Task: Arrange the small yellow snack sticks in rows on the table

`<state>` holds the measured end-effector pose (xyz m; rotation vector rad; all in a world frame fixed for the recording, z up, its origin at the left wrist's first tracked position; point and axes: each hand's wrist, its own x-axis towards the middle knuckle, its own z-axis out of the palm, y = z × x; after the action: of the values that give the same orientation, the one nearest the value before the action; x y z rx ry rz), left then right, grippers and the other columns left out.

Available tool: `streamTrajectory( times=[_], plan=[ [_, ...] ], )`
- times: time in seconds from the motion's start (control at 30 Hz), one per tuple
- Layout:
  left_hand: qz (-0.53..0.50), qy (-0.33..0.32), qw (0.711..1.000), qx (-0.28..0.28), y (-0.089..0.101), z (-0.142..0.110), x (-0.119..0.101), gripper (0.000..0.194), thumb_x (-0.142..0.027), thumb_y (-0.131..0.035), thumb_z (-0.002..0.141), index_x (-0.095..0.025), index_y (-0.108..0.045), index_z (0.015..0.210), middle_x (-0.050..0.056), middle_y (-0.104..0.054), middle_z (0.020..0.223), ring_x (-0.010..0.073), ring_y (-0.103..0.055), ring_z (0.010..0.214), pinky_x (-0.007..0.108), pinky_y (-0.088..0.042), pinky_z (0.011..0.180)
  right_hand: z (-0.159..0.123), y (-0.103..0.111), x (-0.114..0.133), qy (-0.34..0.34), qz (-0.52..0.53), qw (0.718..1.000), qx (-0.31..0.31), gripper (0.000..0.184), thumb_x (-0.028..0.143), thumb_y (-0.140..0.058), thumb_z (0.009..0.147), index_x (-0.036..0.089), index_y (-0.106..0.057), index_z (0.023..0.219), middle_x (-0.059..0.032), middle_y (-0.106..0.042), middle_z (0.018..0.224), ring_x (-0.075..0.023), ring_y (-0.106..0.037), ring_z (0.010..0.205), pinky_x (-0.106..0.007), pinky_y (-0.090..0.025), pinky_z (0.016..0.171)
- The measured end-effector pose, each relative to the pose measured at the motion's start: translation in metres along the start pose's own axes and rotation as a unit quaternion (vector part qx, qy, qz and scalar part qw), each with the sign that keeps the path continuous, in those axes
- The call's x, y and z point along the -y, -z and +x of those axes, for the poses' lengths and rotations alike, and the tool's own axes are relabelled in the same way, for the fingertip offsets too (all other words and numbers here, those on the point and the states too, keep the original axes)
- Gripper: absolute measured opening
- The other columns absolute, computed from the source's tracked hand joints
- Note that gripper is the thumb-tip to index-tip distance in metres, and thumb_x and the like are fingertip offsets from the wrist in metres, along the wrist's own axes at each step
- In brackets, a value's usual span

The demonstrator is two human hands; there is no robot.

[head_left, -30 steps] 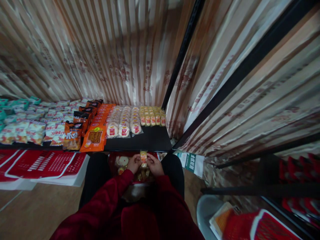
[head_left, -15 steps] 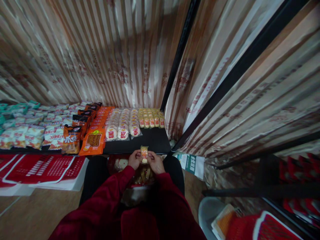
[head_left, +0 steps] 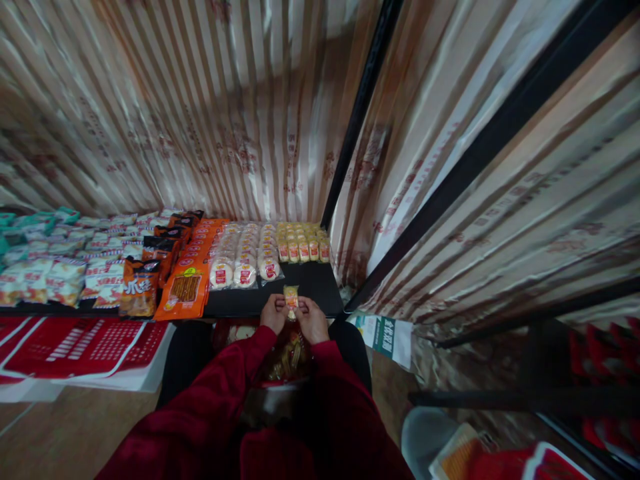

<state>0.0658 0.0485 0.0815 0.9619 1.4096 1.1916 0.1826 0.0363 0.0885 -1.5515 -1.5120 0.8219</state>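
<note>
My left hand and my right hand pinch one small yellow snack packet between them, just above the front edge of a black shelf. Both arms wear dark red sleeves. Below the hands, in my lap, lies a bag of more wrapped snacks. On the shelf stand rows of small yellow packets, round white cakes, orange packets and dark brown bags.
Further left on the shelf lie white and teal snack bags. Red printed cartons sit under the shelf at left. Striped wrapping covers the walls, with black frame bars. A grey bin holding packets stands at lower right.
Both hands have lifted the yellow packet from over the lap bag up to the shelf's front edge. The view has tilted slightly.
</note>
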Motion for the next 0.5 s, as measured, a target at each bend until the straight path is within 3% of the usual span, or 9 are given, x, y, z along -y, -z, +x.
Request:
streamTrajectory(
  times=[0.13, 0.3, 0.5],
  plan=[
    [0.075, -0.032, 0.997, -0.012, -0.004, 0.011, -0.003, 0.023, -0.006, -0.061, 0.063, -0.016, -0.058, 0.084, -0.001, -0.058, 0.072, 0.0078, -0.053, 0.061, 0.021, -0.045, 0.064, 0.011, -0.002, -0.001, -0.004, 0.014, 1.000, -0.015, 0.021, 0.020, -0.053, 0.071, 0.018, -0.058, 0.092, -0.0045, -0.062, 0.086, -0.0141, -0.060, 0.069, -0.029, -0.051, 0.068],
    [0.241, -0.062, 0.968, -0.033, -0.008, 0.017, -0.018, 0.030, -0.005, -0.054, 0.068, -0.015, -0.062, 0.095, 0.002, -0.058, 0.081, 0.0106, -0.054, 0.074, 0.024, -0.044, 0.076, 0.025, -0.005, -0.005, 0.010, -0.023, 0.999, -0.046, 0.020, 0.014, -0.052, 0.070, 0.018, -0.056, 0.089, -0.0035, -0.062, 0.086, -0.0134, -0.060, 0.071, -0.029, -0.051, 0.070],
    [0.281, -0.060, 0.957, -0.024, -0.016, 0.022, -0.029, 0.038, -0.006, -0.048, 0.072, -0.015, -0.061, 0.107, 0.005, -0.060, 0.090, 0.0131, -0.056, 0.083, 0.025, -0.044, 0.082, 0.040, -0.007, -0.009, 0.020, -0.044, 0.996, -0.081, 0.019, 0.014, -0.051, 0.070, 0.018, -0.054, 0.088, -0.0043, -0.058, 0.087, -0.0146, -0.060, 0.075, -0.029, -0.052, 0.071]
  ],
)
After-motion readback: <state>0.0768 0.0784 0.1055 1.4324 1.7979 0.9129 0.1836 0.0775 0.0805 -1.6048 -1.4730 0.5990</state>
